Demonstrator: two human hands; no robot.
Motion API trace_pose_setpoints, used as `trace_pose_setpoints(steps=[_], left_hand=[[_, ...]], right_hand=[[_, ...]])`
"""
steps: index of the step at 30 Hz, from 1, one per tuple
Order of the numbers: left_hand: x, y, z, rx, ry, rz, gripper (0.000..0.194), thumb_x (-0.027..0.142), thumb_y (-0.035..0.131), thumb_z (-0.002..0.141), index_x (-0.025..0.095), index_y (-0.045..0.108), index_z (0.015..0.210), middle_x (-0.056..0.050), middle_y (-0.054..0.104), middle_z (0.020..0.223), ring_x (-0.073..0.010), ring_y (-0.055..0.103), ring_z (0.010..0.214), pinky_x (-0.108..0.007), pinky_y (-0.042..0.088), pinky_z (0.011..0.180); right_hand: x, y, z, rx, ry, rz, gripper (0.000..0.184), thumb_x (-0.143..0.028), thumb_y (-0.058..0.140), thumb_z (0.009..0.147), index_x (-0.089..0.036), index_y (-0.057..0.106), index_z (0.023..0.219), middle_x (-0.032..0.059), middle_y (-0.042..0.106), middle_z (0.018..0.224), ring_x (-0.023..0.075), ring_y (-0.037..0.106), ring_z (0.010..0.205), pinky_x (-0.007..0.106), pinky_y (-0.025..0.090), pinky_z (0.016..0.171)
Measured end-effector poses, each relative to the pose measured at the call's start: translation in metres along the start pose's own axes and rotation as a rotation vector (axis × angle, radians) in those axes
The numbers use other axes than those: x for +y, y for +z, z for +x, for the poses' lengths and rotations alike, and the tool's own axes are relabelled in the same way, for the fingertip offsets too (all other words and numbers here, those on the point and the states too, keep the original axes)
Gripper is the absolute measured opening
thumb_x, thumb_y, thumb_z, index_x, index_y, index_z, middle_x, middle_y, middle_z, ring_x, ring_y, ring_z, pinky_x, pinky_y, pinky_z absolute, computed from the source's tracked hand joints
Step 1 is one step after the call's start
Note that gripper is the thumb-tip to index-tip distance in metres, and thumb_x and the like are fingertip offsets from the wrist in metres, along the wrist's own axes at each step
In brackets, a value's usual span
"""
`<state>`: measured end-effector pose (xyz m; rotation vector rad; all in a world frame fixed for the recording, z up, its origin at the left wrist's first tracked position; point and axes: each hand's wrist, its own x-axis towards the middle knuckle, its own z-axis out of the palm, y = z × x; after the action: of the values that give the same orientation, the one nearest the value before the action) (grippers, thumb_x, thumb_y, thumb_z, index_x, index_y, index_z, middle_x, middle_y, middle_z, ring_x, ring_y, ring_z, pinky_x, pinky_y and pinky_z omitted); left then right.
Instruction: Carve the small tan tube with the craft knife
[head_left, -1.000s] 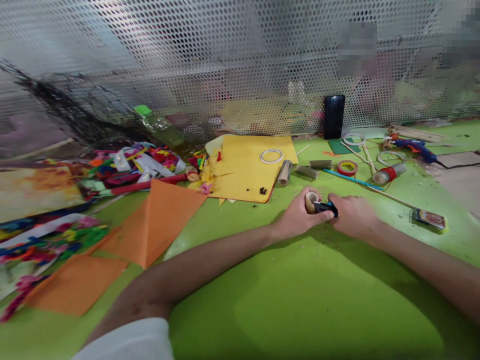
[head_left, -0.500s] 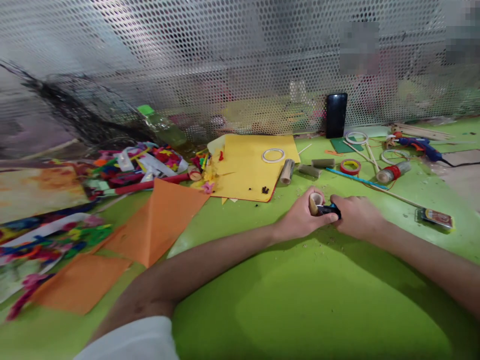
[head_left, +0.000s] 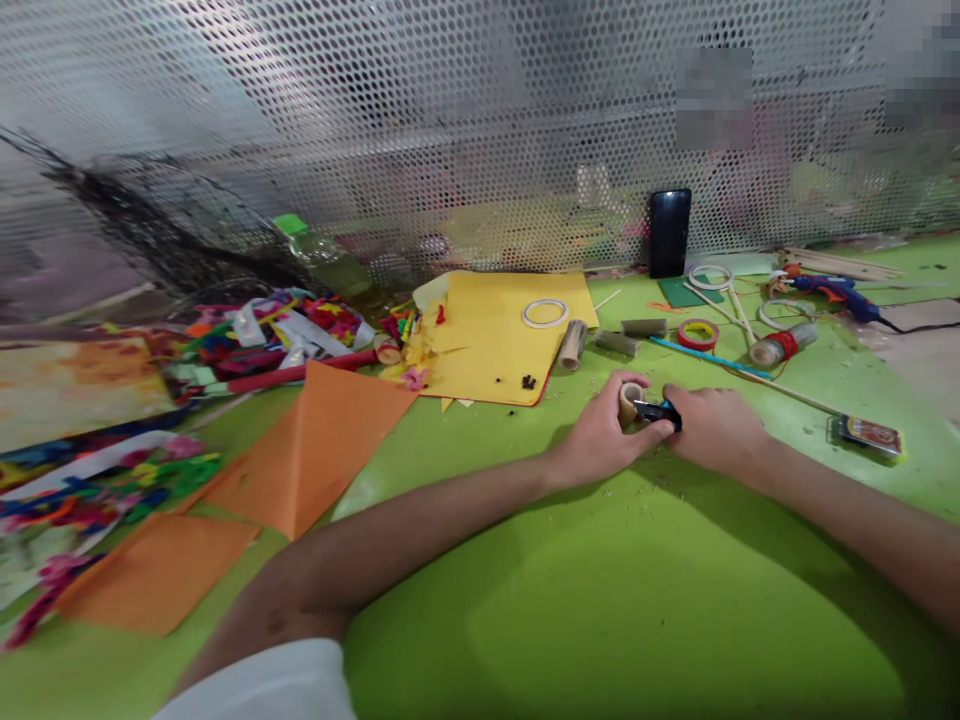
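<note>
My left hand (head_left: 600,437) is wrapped round a short tan tube (head_left: 628,406) that looks like bamboo, its open end facing up toward me. In my right hand (head_left: 716,428) is a box cutter (head_left: 661,413) with a dark handle, its blade pointing left against the tube's rim. My left thumb reaches across to the cutter's handle. Small shavings lie on the green tabletop (head_left: 600,600) around both hands. Beyond them rest several similar tube pieces, one (head_left: 573,345) by the yellow sheet (head_left: 495,335) and another (head_left: 643,328) farther right.
Orange paper (head_left: 300,450) and a heap of colourful scraps (head_left: 285,325) cover the left side. A phone (head_left: 669,233) leans on the perforated metal screen (head_left: 487,130). To the right are red tape (head_left: 697,334), a glue gun (head_left: 832,292), a red-wrapped tube (head_left: 784,345) and a small labelled box (head_left: 870,436).
The cutter's blade has shifted slightly at the tube's rim, and the tube has tilted a little. Both hands stay in nearly the same place; the view has moved slightly.
</note>
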<state>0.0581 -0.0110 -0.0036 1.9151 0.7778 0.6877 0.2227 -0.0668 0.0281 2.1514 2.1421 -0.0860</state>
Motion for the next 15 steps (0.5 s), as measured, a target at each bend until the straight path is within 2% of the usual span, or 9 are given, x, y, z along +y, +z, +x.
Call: trace_pose_setpoints(steps=[6, 10, 15], left_hand=[[-0.001, 0.0009, 0.0023, 0.011, 0.029, -0.04, 0.055, 0.047, 0.074, 0.077, 0.021, 0.046, 0.116, -0.002, 0.058, 0.096, -0.0152, 0.054, 0.083, -0.031, 0.044, 0.076], [-0.0016, 0.0011, 0.0039, 0.005, -0.004, -0.124, 0.061, 0.043, 0.079, 0.073, 0.021, 0.043, 0.117, -0.003, 0.059, 0.099, -0.0155, 0.056, 0.087, -0.032, 0.045, 0.081], [0.0007, 0.0007, 0.004, -0.007, -0.017, -0.129, 0.059, 0.044, 0.077, 0.074, 0.021, 0.042, 0.116, -0.002, 0.056, 0.096, -0.0146, 0.053, 0.084, -0.031, 0.045, 0.078]], right_hand=[[0.0033, -0.002, 0.0001, 0.005, -0.024, -0.045, 0.029, -0.036, 0.045, 0.083, -0.021, 0.059, 0.103, 0.0138, 0.073, 0.087, 0.0321, 0.07, 0.077, 0.033, 0.03, 0.056], [0.0054, -0.0012, -0.0003, 0.025, -0.035, -0.061, 0.029, -0.036, 0.046, 0.083, -0.021, 0.06, 0.103, 0.0134, 0.074, 0.087, 0.031, 0.07, 0.077, 0.033, 0.032, 0.058], [0.0055, -0.0021, -0.0004, 0.006, -0.03, -0.053, 0.03, -0.037, 0.045, 0.083, -0.021, 0.061, 0.103, 0.0135, 0.073, 0.087, 0.032, 0.07, 0.077, 0.033, 0.033, 0.058]])
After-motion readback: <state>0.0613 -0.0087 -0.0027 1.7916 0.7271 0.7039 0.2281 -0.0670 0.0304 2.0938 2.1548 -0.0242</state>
